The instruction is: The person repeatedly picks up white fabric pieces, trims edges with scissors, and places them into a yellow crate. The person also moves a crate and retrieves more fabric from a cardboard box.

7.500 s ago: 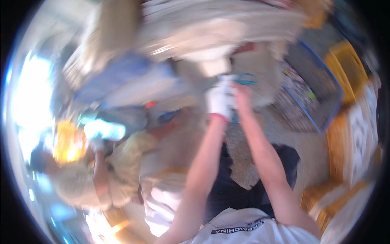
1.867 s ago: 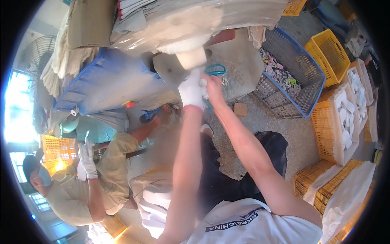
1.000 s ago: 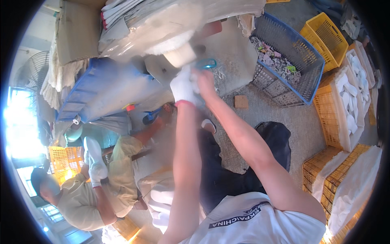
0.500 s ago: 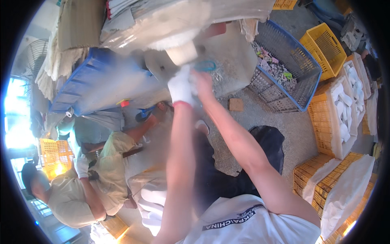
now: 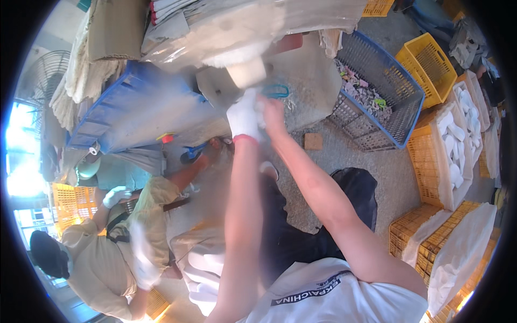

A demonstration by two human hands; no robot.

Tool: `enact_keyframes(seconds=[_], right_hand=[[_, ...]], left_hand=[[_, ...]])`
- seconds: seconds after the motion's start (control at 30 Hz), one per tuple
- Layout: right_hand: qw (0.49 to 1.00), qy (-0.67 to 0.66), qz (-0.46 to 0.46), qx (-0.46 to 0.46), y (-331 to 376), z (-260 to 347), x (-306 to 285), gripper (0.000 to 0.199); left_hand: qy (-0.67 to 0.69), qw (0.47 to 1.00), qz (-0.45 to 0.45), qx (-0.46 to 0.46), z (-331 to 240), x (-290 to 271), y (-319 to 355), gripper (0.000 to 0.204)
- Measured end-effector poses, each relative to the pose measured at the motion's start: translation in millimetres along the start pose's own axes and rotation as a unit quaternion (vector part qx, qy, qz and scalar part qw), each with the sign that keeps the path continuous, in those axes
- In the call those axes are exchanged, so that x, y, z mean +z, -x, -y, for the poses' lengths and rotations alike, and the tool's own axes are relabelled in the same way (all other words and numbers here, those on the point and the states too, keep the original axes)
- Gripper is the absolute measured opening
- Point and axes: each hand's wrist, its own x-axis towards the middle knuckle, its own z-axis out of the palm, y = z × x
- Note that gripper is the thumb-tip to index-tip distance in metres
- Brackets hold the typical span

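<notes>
The left hand wears a white glove with a red edge, and the right hand is bare. They are close together, a bit above the middle of the frame. The right fingers look bent in. There is a pale blur between the hands, so I cannot tell how far open the fingers of either hand are, or what they hold.

The pale block is just above the left hand, in the upper middle. A teal loop is just above the right hand, in front of a gray board.

A blue bin with bits of scrap stands at the upper right, near a yellow crate. White pieces fill a lined orange crate at the right. A small brown square lies on the floor. Another person, in white gloves, sits at the lower left.
</notes>
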Motion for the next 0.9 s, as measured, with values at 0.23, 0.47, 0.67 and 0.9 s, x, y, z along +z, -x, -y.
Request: enact_keyframes(seconds=[0.23,0.47,0.67,0.9], right_hand=[[1.0,-0.003,-0.015,0.014,-10,-7,-2,0.029],[1.0,0.002,-0.007,0.009,-11,-8,-4,0.032],[0.999,0.043,-0.023,-0.003,-16,-1,-12,0.033],[0.998,0.069,-0.004,-0.01,-22,4,-16,0.036]], left_hand=[[0.008,1.0,0.011,-0.007,-3,0,2,0.024],[-0.007,1.0,-0.007,0.008,2,1,3,0.03],[0.065,0.998,0.02,-0.017,3,9,0,0.025],[0.071,0.996,0.053,-0.016,14,7,-8,0.026]])
